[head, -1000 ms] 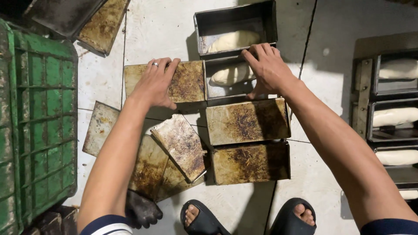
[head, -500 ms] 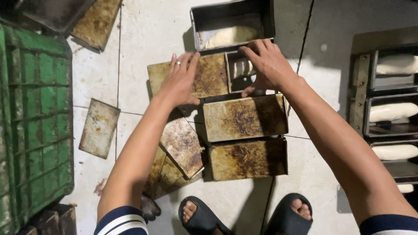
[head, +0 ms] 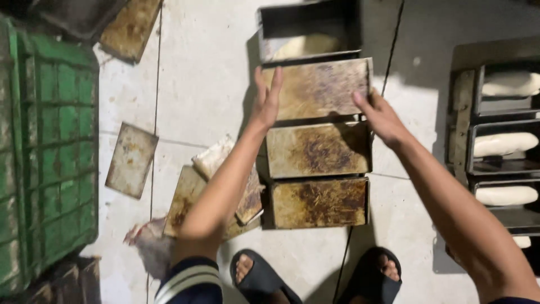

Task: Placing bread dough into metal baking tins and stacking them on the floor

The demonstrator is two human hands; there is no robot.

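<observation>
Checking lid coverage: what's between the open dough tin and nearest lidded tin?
Head view: two lidded tins, the farther rusty metal lid pressed between left hand and right hand.

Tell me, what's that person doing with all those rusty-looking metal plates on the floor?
A person crouching in dark sandals has both hands on a flat, stained metal lid, left hand at its left edge, right hand at its right. The lid sits over a bread tin in a row; two covered tins lie nearer the feet, and an open tin with dough lies beyond. Spare lids lie to the left beside a green crate.
</observation>
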